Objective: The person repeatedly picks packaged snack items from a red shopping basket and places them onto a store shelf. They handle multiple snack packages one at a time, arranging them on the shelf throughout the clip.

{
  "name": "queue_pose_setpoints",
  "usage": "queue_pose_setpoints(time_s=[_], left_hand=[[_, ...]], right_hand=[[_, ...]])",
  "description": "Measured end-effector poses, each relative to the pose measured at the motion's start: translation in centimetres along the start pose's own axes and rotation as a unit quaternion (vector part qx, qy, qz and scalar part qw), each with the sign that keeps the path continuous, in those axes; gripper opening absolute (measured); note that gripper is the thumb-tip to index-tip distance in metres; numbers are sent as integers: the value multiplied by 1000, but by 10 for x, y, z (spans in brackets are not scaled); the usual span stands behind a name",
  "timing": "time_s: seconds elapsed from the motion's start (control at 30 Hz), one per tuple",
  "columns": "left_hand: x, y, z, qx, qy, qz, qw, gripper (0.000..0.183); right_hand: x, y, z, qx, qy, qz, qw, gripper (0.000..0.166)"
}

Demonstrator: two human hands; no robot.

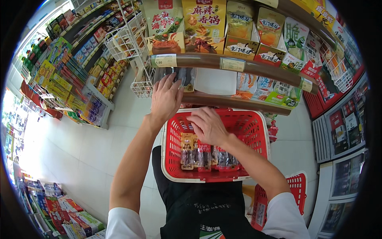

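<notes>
My left hand (166, 97) reaches to the left end of the lower shelf, its fingertips over dark packaged snacks (185, 78) in a display box; whether it grips one is hidden. My right hand (209, 125) hangs over a red plastic shopping basket (261, 134) with a white rim, its fingers curled; no item shows in it. Inside the basket lie several snack packets, a yellow-topped one (187, 151) at the left and red-topped ones (204, 156) beside it. Right of the dark packets on the shelf stands a white box or tray (216, 82).
The brown shelf edge (203, 61) with price tags runs just above my left hand. White wire baskets (141, 86) hang at the shelf's left end. A second red basket (297, 188) stands at the lower right. A stocked rack (71, 89) is at the left, refrigerated cabinets (343, 179) at the right.
</notes>
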State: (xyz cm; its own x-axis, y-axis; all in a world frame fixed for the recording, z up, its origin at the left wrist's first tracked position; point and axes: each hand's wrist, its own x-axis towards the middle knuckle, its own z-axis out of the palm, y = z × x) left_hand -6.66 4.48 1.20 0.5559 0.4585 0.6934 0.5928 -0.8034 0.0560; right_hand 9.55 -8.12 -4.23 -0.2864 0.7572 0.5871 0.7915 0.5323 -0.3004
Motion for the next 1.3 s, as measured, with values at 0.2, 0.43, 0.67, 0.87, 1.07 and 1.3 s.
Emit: queue_pose_setpoints(time_s=[0.2, 0.43, 0.67, 0.87, 1.07, 1.3], left_hand=[[-64, 56, 22, -190, -154, 1, 970, 21], [-173, 57, 80, -140, -630, -100, 757, 25], [-200, 73, 97, -115, -682, -51, 720, 34], [-185, 72, 81, -138, -654, -148, 729, 39], [-143, 75, 25, -225, -396, -214, 864, 45], [-129, 92, -30, -469, -291, -373, 746, 54]], right_hand=[[-87, 48, 100, 230, -315, 343, 854, 21], [-107, 49, 158, 402, -349, 593, 604, 24], [-109, 46, 177, 347, -359, 574, 649, 20], [-105, 42, 162, 303, -341, 520, 722, 19], [-98, 56, 69, 404, -331, 455, 721, 20], [-68, 28, -24, 587, -195, 408, 672, 25]])
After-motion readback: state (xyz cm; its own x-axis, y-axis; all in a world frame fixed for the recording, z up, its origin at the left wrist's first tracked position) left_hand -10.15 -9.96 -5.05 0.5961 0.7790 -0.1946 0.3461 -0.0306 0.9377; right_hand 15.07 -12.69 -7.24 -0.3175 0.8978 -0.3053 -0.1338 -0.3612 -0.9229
